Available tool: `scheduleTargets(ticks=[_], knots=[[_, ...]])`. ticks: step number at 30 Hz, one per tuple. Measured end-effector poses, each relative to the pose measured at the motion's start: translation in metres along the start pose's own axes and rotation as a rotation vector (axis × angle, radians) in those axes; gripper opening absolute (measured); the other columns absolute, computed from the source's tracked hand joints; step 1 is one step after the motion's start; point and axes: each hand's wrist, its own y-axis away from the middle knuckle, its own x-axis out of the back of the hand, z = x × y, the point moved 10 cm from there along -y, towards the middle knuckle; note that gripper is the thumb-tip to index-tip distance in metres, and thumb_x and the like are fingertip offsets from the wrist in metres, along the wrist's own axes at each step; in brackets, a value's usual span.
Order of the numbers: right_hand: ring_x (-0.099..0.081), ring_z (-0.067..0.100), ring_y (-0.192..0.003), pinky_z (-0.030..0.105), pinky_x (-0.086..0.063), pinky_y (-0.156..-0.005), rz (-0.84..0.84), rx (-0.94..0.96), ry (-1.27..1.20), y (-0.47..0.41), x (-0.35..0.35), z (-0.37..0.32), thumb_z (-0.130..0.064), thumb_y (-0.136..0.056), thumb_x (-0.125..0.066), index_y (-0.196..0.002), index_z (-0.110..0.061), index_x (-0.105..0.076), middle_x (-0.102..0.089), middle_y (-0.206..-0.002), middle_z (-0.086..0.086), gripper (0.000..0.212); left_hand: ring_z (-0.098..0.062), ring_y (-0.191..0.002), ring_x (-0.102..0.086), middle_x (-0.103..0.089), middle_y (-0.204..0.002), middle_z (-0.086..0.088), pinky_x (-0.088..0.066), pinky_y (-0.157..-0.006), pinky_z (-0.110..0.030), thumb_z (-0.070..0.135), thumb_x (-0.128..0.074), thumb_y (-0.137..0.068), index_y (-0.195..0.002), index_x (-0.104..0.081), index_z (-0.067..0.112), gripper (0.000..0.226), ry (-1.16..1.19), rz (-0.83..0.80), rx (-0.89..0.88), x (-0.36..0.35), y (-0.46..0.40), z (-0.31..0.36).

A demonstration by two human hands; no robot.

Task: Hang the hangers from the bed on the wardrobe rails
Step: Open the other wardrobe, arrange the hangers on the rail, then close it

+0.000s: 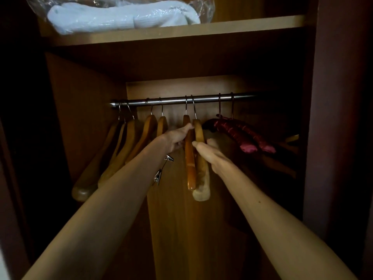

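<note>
- both arms reach into an open wardrobe toward the metal rail under a wooden shelf
- the left hand has its grip closed around the darker wooden hanger, thumb on top near the neck, fingers curled round its arm
- the right hand pinches the paler wooden hanger just beside it, fingertips on its arm; the grip is grasping that hanger
- both of these hangers have their hooks over the rail, near its middle, and hang touching each other
- four more wooden hangers hang on the left part of the rail, tilted toward the left wall
- two padded red hangers hang on the right part of the rail, well into shadow
- two metal clips show just beside the left forearm; what they belong to cannot be told
- on the shelf above lies folded white bedding in a clear plastic bag
</note>
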Motion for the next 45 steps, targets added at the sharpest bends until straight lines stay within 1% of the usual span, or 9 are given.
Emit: scheduleTargets(ticks=[9,13,17,21,23,27,32,36,45], knots=[[-0.055,0.024,-0.122,0.032,-0.042,-0.092,0.108,0.138,0.263,0.01,0.008,-0.018,-0.034,-0.093,-0.063,-0.133,-0.014,-0.054,-0.058,-0.12,0.0,0.046,-0.011,-0.053,-0.05,-0.059,-0.068,-0.003,-0.046,-0.056,-0.022,0.036,-0.066,-0.095,-0.083,-0.059,0.017,0.024,-0.338,0.171,-0.112,0.034,0.019,0.025],[-0.056,0.021,-0.124,0.032,-0.045,-0.098,0.309,0.365,0.372,0.032,0.019,-0.057,-0.034,-0.088,-0.068,-0.13,-0.019,-0.06,-0.062,-0.128,0.001,0.046,-0.019,-0.096,-0.061,-0.065,-0.11,-0.004,-0.054,-0.087,-0.038,0.04,-0.067,-0.092,-0.111,-0.062,0.014,0.033,-0.618,0.445,-0.184,0.082,0.035,0.048],[-0.059,0.017,-0.12,0.028,-0.046,-0.1,0.228,0.487,0.378,0.056,-0.007,-0.097,-0.031,-0.09,-0.069,-0.132,-0.019,-0.06,-0.062,-0.133,0.001,0.045,-0.025,-0.099,-0.064,-0.068,-0.11,-0.006,-0.051,-0.087,-0.041,0.04,-0.066,-0.094,-0.111,-0.067,0.014,0.031,-0.885,0.725,-0.16,0.121,0.066,0.06],[-0.061,0.017,-0.093,0.026,-0.046,-0.077,0.065,0.401,0.527,0.068,-0.052,-0.103,-0.036,-0.087,-0.07,-0.104,-0.015,-0.07,-0.066,-0.1,-0.001,0.027,-0.028,-0.109,-0.066,-0.068,-0.118,-0.007,-0.052,-0.081,-0.037,0.055,-0.067,-0.088,-0.122,-0.062,0.014,0.053,-0.951,0.613,0.01,0.132,0.059,0.031],[-0.065,0.024,-0.098,0.028,-0.045,-0.072,-0.004,0.335,0.617,0.066,-0.075,-0.092,-0.041,-0.085,-0.07,-0.096,-0.014,-0.068,-0.066,-0.099,0.004,0.029,-0.029,-0.112,-0.065,-0.064,-0.123,-0.009,-0.051,-0.077,-0.037,0.065,-0.064,-0.085,-0.131,-0.056,0.014,0.069,-0.949,0.535,0.045,0.127,0.055,0.021],[-0.064,0.027,-0.11,0.035,-0.05,-0.082,-0.082,0.239,0.674,0.061,-0.107,-0.068,-0.056,-0.083,-0.07,-0.114,-0.015,-0.065,-0.068,-0.106,0.005,0.052,-0.033,-0.118,-0.06,-0.06,-0.133,-0.013,-0.053,-0.089,-0.041,0.063,-0.062,-0.089,-0.135,-0.054,0.011,0.07,-0.67,0.292,0.046,0.106,0.041,0.003],[-0.051,0.034,-0.13,0.041,-0.046,-0.1,-0.037,0.181,0.71,0.053,-0.115,-0.055,-0.052,-0.078,-0.076,-0.148,-0.004,-0.034,-0.05,-0.143,0.016,0.095,-0.032,-0.125,-0.053,-0.055,-0.144,-0.013,-0.04,-0.085,-0.04,0.055,-0.067,-0.09,-0.138,-0.056,0.011,0.066,-0.317,0.152,0.097,0.085,0.028,-0.018],[-0.053,0.035,-0.126,0.038,-0.048,-0.088,0.085,0.16,0.673,0.043,-0.107,-0.046,-0.035,-0.083,-0.074,-0.145,-0.006,-0.036,-0.046,-0.142,0.016,0.079,-0.027,-0.121,-0.057,-0.061,-0.134,-0.01,-0.045,-0.088,-0.037,0.048,-0.077,-0.084,-0.129,-0.062,0.008,0.062,-0.213,0.157,0.103,0.078,0.014,-0.026],[-0.054,0.035,-0.125,0.041,-0.051,-0.098,-0.02,0.128,0.555,0.014,-0.101,-0.081,-0.012,-0.087,-0.065,-0.132,-0.005,-0.057,-0.056,-0.135,0.017,0.047,-0.023,-0.108,-0.058,-0.064,-0.115,-0.009,-0.047,-0.089,-0.037,0.047,-0.07,-0.088,-0.115,-0.067,0.014,0.043,-0.452,0.117,0.132,0.089,-0.034,0.001]])
